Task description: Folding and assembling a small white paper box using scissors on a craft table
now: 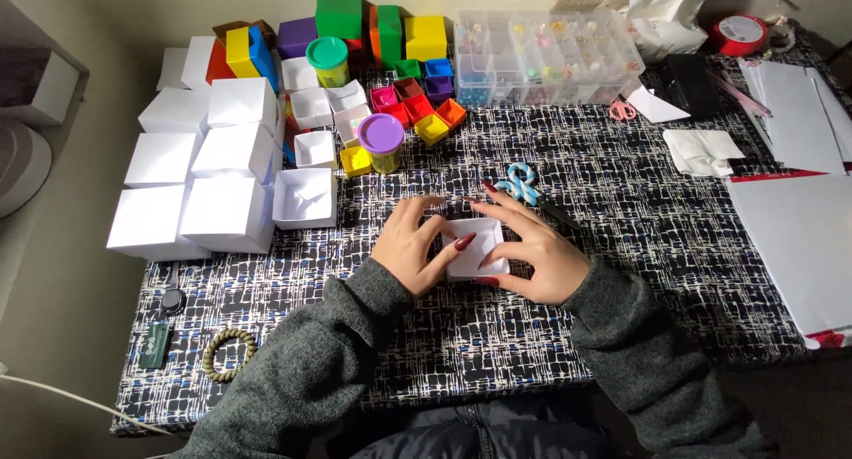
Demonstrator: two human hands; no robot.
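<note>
My left hand (410,243) and right hand (532,246) grasp a small white folded-paper box (477,249) from both sides, pressed on the black-and-white patterned tablecloth (657,246), just below blue-handled scissors (522,184).

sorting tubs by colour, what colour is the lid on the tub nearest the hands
Purple: the lid on the yellow tub, seen clearly in the head view.

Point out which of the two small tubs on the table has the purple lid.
The tub nearer the hands, beside the small yellow box. The other tub, farther back, has a green lid.
</note>
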